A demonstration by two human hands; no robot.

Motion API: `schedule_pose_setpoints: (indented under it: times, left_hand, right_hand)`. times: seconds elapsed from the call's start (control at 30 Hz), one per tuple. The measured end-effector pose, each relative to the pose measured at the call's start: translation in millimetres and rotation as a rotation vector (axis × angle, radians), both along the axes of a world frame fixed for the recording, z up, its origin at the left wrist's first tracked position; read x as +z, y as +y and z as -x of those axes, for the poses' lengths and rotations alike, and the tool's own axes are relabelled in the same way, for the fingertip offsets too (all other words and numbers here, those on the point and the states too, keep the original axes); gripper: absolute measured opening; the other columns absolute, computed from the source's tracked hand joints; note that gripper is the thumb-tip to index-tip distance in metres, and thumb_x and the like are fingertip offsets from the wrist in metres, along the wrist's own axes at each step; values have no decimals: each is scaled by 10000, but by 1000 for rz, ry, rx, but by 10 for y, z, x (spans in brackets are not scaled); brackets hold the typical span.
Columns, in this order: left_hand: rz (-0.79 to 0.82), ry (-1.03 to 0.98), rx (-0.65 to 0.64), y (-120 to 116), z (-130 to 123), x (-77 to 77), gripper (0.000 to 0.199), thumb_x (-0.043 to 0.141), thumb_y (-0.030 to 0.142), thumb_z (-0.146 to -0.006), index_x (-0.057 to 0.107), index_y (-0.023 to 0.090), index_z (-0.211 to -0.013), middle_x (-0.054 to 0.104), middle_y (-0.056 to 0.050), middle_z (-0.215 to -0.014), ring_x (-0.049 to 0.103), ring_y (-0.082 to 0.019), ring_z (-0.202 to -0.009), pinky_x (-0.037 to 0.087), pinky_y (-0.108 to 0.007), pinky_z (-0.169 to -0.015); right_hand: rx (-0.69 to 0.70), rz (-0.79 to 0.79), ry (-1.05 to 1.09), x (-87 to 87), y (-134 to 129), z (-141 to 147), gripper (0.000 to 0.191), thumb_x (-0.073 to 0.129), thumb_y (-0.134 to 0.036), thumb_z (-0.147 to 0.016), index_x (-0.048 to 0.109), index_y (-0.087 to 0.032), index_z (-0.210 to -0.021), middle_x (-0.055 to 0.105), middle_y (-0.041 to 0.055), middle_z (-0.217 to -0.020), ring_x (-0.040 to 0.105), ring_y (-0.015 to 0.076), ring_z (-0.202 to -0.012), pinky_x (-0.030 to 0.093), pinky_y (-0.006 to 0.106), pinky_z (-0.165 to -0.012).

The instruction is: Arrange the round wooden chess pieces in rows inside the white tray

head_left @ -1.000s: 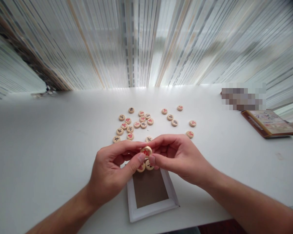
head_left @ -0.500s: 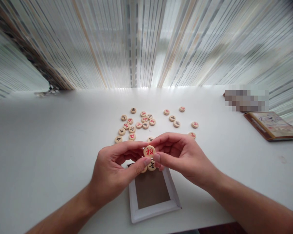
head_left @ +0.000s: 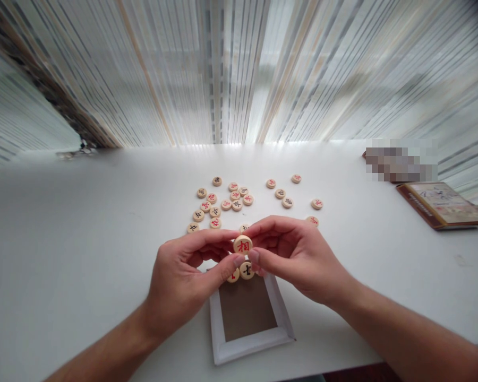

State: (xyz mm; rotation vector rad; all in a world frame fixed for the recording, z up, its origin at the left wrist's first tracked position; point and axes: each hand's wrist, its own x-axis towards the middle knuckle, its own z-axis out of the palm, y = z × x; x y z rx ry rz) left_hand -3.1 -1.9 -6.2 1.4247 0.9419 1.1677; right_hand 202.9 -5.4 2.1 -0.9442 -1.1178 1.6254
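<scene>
A round wooden piece with a red character point(head_left: 242, 245) is pinched between the fingertips of both hands. My left hand point(head_left: 195, 268) grips it from the left, thumb below and index finger above. From the right my right hand point(head_left: 297, 254) holds it the same way. Below the hands lies an open box with a white rim point(head_left: 255, 342) and a brown bottom. At its far end show a black-marked piece point(head_left: 246, 270) and a red-marked piece point(head_left: 233, 275), the latter partly behind my left thumb. The hands hide the rest of that end.
Several round pieces point(head_left: 215, 211) with red or black characters lie scattered on the white table point(head_left: 83, 254) beyond the hands. A flat brown-edged box point(head_left: 442, 204) lies at the right, near a pixelated object point(head_left: 398, 162). A striped curtain point(head_left: 191, 69) hangs behind.
Both hands and the held piece have shifted very slightly up and left. A bit more of the red-marked piece in the box shows. The grip is the same.
</scene>
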Motion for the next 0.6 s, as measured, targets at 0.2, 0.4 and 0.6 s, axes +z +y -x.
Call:
schedule_pose_setpoints:
  times: [0.2,0.4,0.6]
  left_hand:
    - [-67,52,46,12,-1,-16,300,874,54,-868,898,287,-1056,882,30,-978,828,-100,-826,667,-120,-790]
    - [-79,69,52,-2,15,-21,281,877,77,-876,898,273,-1077,883,8,-990,828,-116,-802,681,-154,-776]
    - [-77,42,61,-7,13,-16,296,928,94,-827,904,264,-1068,887,-11,-955,827,-140,-753,699,-191,-740]
  right_hand:
    - [-100,-210,-171,15,-26,8,208,988,-257,-807,859,-184,-953,802,42,-827,725,140,-668,601,217,-605]
    - [-117,-214,-176,18,-33,7,212,977,-269,-824,875,-181,-988,821,57,-844,724,146,-652,609,233,-594]
    - [-48,-56,-51,10,-9,-11,292,995,-289,-801,899,-212,-1066,838,56,-838,728,141,-605,623,238,-567]
